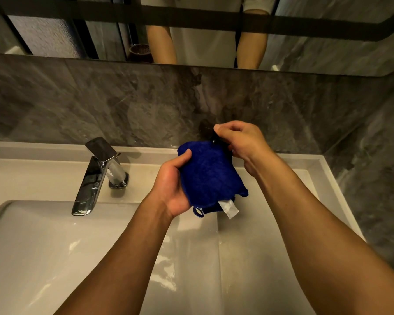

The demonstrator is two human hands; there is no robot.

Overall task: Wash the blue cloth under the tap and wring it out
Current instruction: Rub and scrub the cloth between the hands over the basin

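The blue cloth point(208, 173) is folded into a thick pad with a white label and a small blue loop hanging from its lower edge. It is held above the right side of the white sink point(43, 246). My left hand point(172, 183) grips the cloth's left edge, thumb on top. My right hand point(241, 142) pinches the cloth's top right corner, where something small and dark shows between the fingers. The chrome tap point(96, 176) stands to the left of both hands, and no water shows at its spout.
A grey marble wall point(123, 98) rises behind the sink, with a mirror point(203, 30) above it reflecting a person's torso and arms. The white counter ledge point(309, 167) runs to the right, ending at a side wall.
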